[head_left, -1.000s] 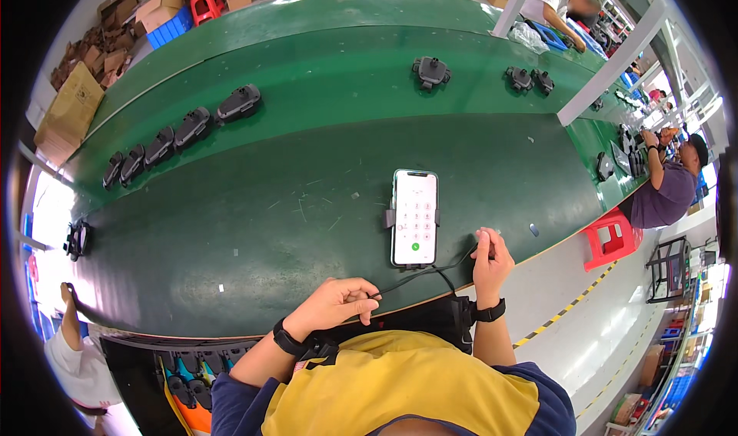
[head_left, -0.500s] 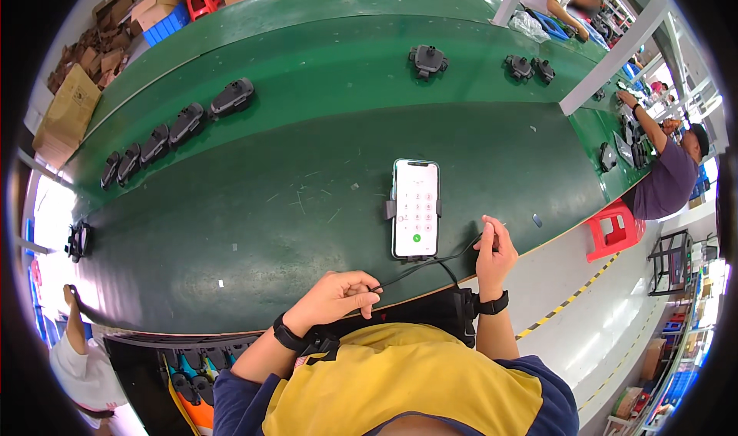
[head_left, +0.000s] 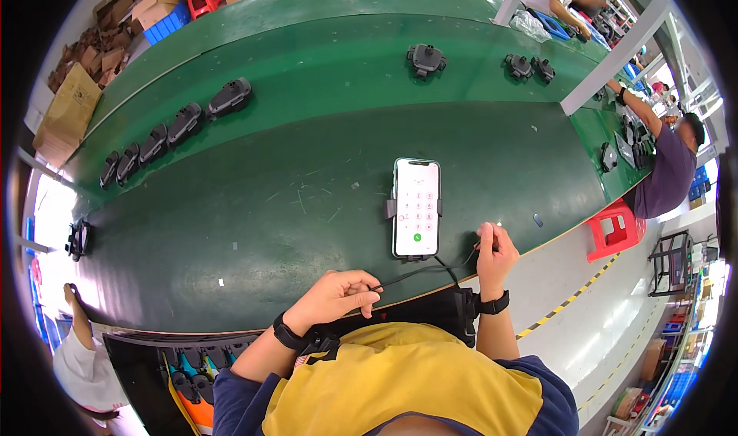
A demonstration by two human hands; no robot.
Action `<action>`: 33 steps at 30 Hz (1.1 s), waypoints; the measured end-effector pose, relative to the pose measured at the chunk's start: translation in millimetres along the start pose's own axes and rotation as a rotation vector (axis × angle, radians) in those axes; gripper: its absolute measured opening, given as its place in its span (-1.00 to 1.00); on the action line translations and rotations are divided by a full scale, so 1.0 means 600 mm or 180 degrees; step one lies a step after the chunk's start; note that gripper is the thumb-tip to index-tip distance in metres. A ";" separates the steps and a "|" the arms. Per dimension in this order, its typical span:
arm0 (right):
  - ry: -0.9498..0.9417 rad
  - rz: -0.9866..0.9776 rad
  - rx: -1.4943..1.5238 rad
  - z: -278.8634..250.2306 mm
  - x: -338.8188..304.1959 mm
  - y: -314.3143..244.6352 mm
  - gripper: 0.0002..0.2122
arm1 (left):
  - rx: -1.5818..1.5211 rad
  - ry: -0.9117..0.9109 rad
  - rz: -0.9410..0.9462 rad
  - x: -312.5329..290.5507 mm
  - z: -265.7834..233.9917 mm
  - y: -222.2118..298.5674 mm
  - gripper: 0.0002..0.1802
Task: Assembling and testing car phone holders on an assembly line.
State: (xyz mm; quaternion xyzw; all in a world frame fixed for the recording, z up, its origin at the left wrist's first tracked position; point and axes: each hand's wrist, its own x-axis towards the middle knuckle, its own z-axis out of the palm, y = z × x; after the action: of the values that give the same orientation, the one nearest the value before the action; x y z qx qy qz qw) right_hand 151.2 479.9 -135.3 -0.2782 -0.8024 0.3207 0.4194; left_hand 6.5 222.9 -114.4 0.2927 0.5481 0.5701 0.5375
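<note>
Near the front edge of the green table [head_left: 169, 274], my left hand [head_left: 338, 295] and right hand [head_left: 496, 257] pinch a black cable [head_left: 419, 273], nearer me than the phone [head_left: 416, 208], dial keypad lit; tabletop stretches wide leftward.

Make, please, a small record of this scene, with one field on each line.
Left hand: pinches a thin black cable
Right hand: holds the same cable farther along
Between and beyond the hands: a slim rectangular phone, white keypad screen lit, in a dark side-clamping holder
Surface: smooth dark green tabletop
Far left: five dark grey rounded devices in a slanting row
Right side: co-worker in a purple shirt; red plastic stool nearby
</note>
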 end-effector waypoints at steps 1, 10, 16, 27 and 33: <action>-0.0079 -0.0026 -0.0034 0.000 -0.001 0.003 -0.86 | 0.0031 -0.0011 -0.0009 0.000 -0.001 0.001 -0.83; 0.0383 0.0140 0.0171 -0.002 -0.007 0.015 -0.90 | 0.0936 -0.0086 -0.0176 -0.008 0.008 0.033 -0.73; 0.0077 -0.0072 0.0047 -0.004 -0.004 0.007 -0.89 | 0.3156 0.0133 0.0355 -0.069 -0.019 0.161 -0.52; -0.0046 -0.0260 0.0236 -0.016 0.012 -0.003 -0.94 | 0.5463 0.0911 0.0937 0.320 -0.122 0.328 -0.68; -0.0122 -0.0490 0.0115 -0.022 0.017 0.002 -0.95 | 0.6515 0.1439 0.0584 0.560 -0.197 0.312 -0.59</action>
State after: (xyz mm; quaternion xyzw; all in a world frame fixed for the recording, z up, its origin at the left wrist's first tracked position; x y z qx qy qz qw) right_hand 157.7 491.8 -125.3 -0.2019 -0.8233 0.3073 0.4323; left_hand -241.5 533.6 -51.2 0.5343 0.8315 -0.0850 -0.1261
